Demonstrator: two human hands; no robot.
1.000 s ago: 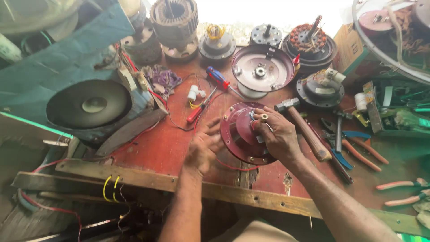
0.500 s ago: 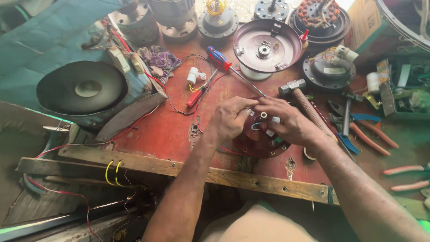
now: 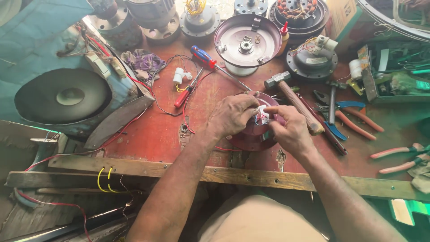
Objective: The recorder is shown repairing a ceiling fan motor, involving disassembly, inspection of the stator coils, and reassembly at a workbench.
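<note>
**Clerk:** Fingers (image 3: 256, 109) first. How do yours stand?

**Checker:** Item 1: your left hand (image 3: 233, 116) is curled over the near-left top of the maroon motor housing (image 3: 257, 132), fingertips bent down onto it. Item 2: your right hand (image 3: 289, 127) pinches a small white tag with coloured wires (image 3: 263, 117) between thumb and forefinger, just above the housing's centre. Both hands are closed on their work, neither slack.

**Clerk:** Location of the housing?

**Checker:** On the red bench (image 3: 152, 134), near its front wooden rail (image 3: 224, 172), directly before you. A thin red wire (image 3: 221, 148) trails from under it toward your left.

**Clerk:** Neighbouring stock?

**Checker:** Item 3: wooden-handled hammer (image 3: 293, 101), just beside your right hand. Item 4: red-and-blue screwdriver (image 3: 215, 65), behind the housing. Item 5: open maroon cover plate (image 3: 247, 42), farther back. Item 6: pliers with blue and red grips (image 3: 347, 114), to your right.

**Clerk:** Packages and labels?

**Checker:** Item 7: brown cardboard box (image 3: 340, 15), back right corner. Item 8: small red-capped yellow bottle (image 3: 284, 38), upright beside the cover plate. Item 9: round dark motor (image 3: 311, 62) bearing a pale rectangular label on top; print too small to tell.
</note>
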